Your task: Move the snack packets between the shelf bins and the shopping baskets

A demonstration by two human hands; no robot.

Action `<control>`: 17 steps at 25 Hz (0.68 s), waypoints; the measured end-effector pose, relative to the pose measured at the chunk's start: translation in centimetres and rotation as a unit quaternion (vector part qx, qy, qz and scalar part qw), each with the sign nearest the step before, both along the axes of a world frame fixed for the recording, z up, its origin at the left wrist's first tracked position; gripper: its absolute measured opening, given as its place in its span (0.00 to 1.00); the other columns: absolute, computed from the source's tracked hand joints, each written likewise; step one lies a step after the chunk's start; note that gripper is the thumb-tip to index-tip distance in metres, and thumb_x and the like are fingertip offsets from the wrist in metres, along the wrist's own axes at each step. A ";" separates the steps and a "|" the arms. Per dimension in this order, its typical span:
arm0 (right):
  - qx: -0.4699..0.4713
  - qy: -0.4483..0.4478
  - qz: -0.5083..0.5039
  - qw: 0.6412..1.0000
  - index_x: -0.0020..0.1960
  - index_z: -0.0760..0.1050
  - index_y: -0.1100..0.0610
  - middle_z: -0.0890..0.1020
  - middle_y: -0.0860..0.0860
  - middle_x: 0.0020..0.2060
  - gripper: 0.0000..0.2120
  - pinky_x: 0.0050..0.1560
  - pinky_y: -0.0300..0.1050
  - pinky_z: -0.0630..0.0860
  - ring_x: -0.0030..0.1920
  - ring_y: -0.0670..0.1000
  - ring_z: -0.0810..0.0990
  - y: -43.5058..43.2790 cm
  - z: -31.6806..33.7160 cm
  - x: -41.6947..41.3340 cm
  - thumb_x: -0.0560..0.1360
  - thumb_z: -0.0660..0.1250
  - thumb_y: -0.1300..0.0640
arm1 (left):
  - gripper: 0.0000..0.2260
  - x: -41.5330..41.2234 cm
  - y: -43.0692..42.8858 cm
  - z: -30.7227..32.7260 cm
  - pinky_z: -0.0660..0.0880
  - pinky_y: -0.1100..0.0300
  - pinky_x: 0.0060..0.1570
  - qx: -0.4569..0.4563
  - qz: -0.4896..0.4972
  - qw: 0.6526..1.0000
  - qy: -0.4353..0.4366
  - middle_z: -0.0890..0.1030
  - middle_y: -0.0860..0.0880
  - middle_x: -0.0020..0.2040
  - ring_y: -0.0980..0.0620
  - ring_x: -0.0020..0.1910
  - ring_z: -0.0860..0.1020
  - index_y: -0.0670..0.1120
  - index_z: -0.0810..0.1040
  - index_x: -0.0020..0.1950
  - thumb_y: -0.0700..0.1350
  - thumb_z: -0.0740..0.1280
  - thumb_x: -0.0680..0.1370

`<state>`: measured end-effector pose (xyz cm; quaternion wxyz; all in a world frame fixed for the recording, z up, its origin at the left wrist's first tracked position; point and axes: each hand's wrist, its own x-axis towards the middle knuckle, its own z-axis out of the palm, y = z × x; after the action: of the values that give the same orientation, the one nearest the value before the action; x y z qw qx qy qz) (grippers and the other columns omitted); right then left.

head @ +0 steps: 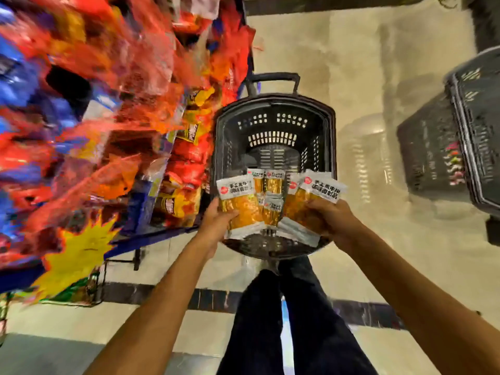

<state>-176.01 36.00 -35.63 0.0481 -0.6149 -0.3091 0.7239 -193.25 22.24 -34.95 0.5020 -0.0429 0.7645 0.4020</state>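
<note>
Glossy cream floor tiles (378, 63) under me, light glare on them. Dark stripe (211, 299) crosses floor by my legs; second dark band (324, 4) along far edge. Yellow starburst sign (78, 255) at lower left, blurred, writing unreadable. Clear ribbed plastic tub (362, 152) stands on floor at right, see-through. My dark trousers (284, 320) at bottom centre. Grey floor strip (40, 355) in near left corner.

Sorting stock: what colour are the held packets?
Golden-orange packets with white printed ends; head view.
</note>
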 end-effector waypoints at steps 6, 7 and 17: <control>-0.046 -0.032 -0.044 0.997 0.44 0.75 0.57 0.79 0.52 0.37 0.08 0.26 0.42 0.77 0.30 0.46 0.78 4.2 -18.8 -6.5 0.69 0.71 0.66 | 0.18 -4.3 6.7 -19.5 0.74 0.68 0.36 -0.039 -0.037 0.997 0.052 0.78 0.44 0.54 0.52 0.44 0.77 0.41 0.69 0.66 0.31 0.64 0.77; -0.065 -0.035 -0.045 0.996 0.49 0.75 0.60 0.80 0.55 0.39 0.13 0.24 0.41 0.76 0.29 0.47 0.79 4.9 -22.2 -7.3 0.65 0.73 0.65 | 0.19 -4.6 7.7 -22.7 0.74 0.68 0.35 -0.043 -0.039 0.997 0.056 0.77 0.45 0.53 0.52 0.45 0.77 0.41 0.70 0.67 0.31 0.63 0.77; -0.093 -0.121 0.094 0.984 0.39 0.72 0.56 0.78 0.45 0.21 0.06 0.29 0.36 0.77 0.26 0.44 0.78 8.1 -42.2 -10.9 0.74 0.63 0.63 | 0.19 -7.5 11.3 -45.0 0.74 0.62 0.41 -0.103 -0.119 0.984 0.086 0.78 0.51 0.42 0.53 0.41 0.75 0.43 0.75 0.62 0.29 0.55 0.76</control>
<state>-186.87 44.08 -77.84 -0.1153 -0.6677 -0.3007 0.6712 -200.71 33.53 -79.94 0.4718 0.0312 0.8417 0.2606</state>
